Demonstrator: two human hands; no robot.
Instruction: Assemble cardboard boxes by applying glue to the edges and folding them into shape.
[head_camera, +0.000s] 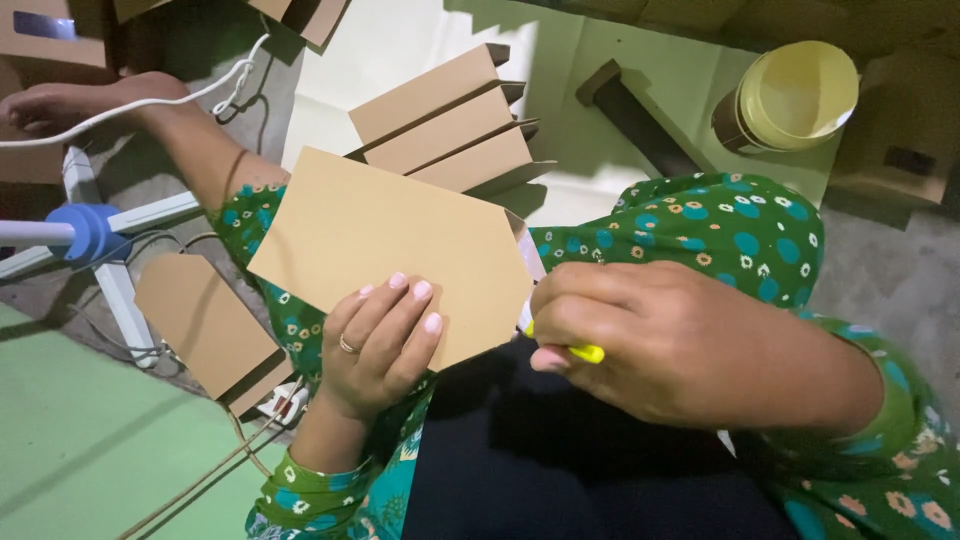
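Gripping the flat cardboard piece (390, 240) over our lap, our left hand (375, 345) should hold it steady while our right hand (650, 335), closed on a yellow glue stick (580, 352), meets its edge.

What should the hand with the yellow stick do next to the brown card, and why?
Probably slide the yellow stick along the card's right edge. The left hand holds the brown card steady, and the right hand holds the stick's tip right at that edge, beside a pale flap there. What the stick is, I cannot tell.
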